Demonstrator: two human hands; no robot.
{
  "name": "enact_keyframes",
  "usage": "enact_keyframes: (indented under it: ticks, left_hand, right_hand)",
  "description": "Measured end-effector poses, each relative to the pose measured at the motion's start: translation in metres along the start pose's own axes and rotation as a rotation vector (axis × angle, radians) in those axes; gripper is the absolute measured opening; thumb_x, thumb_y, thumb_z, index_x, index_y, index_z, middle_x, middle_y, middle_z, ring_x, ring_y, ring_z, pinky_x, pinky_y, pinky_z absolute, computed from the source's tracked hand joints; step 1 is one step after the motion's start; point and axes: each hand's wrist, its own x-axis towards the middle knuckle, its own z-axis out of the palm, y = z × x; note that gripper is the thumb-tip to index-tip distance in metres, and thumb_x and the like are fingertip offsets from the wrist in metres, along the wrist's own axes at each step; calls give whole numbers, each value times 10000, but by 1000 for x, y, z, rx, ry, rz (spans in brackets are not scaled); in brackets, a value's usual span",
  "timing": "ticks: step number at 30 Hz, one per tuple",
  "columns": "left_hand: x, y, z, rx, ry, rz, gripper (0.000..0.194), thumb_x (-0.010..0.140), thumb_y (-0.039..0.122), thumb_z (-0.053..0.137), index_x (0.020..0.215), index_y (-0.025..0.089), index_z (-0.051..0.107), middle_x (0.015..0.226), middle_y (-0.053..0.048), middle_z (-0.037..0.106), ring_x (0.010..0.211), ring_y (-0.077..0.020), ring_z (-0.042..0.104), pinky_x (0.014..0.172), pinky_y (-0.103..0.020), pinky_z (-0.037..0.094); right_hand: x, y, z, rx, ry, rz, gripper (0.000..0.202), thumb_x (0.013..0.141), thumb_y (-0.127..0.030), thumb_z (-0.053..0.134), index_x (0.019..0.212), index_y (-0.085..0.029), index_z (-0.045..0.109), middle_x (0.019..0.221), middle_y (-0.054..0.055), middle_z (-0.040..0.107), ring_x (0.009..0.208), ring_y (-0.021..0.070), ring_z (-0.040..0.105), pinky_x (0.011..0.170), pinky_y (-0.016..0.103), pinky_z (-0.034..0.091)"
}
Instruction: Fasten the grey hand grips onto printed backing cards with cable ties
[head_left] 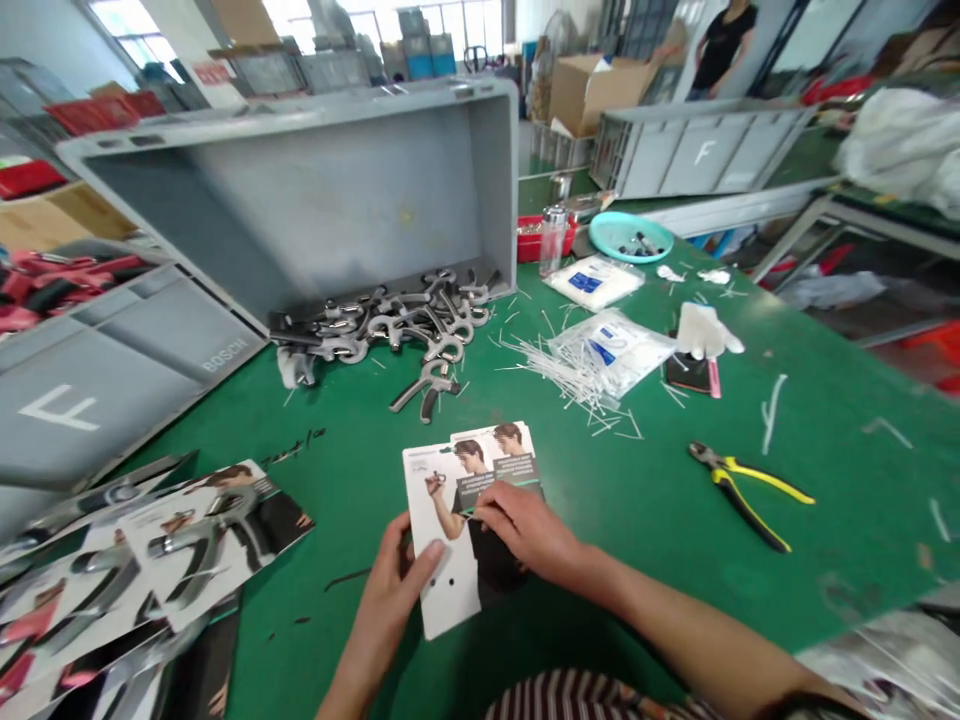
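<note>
My left hand grips the left edge of a printed cardboard backing card, thumb flat on its front and fingers behind. The card has small punched holes and a photo of a person. A second card of the same print shows behind it at the upper right. My right hand is closed over the card's middle, fingertips pinched on what looks like a thin white cable tie, mostly hidden. Beyond the cards lies a grey-and-black spring clamp, in front of a heap of similar clamps.
A grey crate lies on its side behind the clamps. Loose white cable ties and plastic bags lie right of centre. Yellow-black cutting pliers rest at right. Carded clamps are stacked at left. A person stands far back.
</note>
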Motion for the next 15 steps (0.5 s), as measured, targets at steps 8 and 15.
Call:
enact_keyframes:
  ticks: [8, 15]
  left_hand:
    - [16, 9, 3, -95, -118, -48, 585, 737, 324, 746, 1255, 162, 527, 1116, -92, 707, 854, -219, 695, 709, -290, 540]
    - [28, 11, 19, 16, -199, -30, 695, 717, 419, 762, 1293, 144, 488, 870, -67, 748, 671, -220, 697, 594, -293, 532]
  right_hand:
    - [-24, 9, -48, 87, -19, 88, 207, 1013, -337, 419, 1050, -230, 592, 883, 8, 667, 713, 136, 646, 714, 252, 505]
    - [14, 91, -149, -665, 310, 438, 117, 903, -215, 541, 945, -143, 624, 1056, 182, 622, 961, 307, 619, 776, 396, 476]
